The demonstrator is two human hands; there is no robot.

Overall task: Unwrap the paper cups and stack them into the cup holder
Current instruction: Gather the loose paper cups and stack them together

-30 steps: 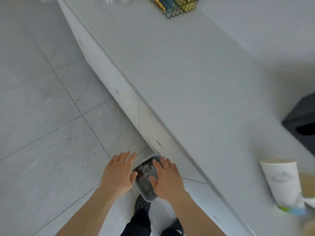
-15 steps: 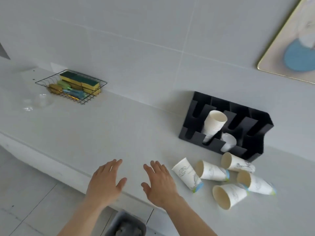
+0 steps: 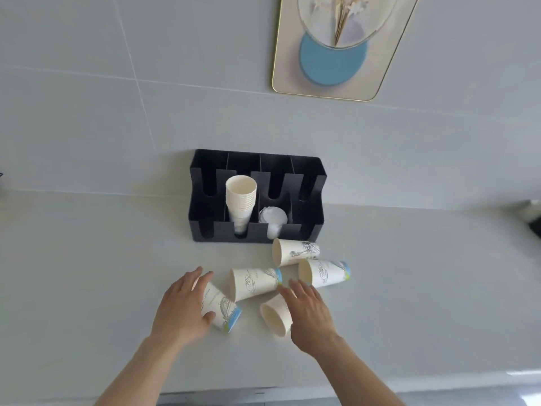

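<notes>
A black cup holder (image 3: pixel 307 200) stands against the wall. Its second slot holds a stack of paper cups (image 3: pixel 240 197), and something small and white (image 3: pixel 272 218) sits in the third. Several loose printed paper cups lie on their sides on the counter in front, among them one in the middle (image 3: pixel 253 284) and two at the right (image 3: pixel 295 252) (image 3: pixel 325 272). My left hand (image 3: pixel 183 306) lies over the leftmost cup (image 3: pixel 224 310), fingers on its far side and thumb against its near side. My right hand (image 3: pixel 310 315) is spread over the nearest cup (image 3: pixel 273 316), fingers stretched forward.
The grey counter (image 3: pixel 87 273) runs left and right, with its front edge close to me. A framed picture (image 3: pixel 333 45) hangs on the tiled wall above the holder. A dark object (image 3: pixel 532 218) shows at the right edge.
The view swung up from the floor bin to the counter. Both hands moved forward from the counter edge onto the loose cups, the left one closing around the leftmost cup.
</notes>
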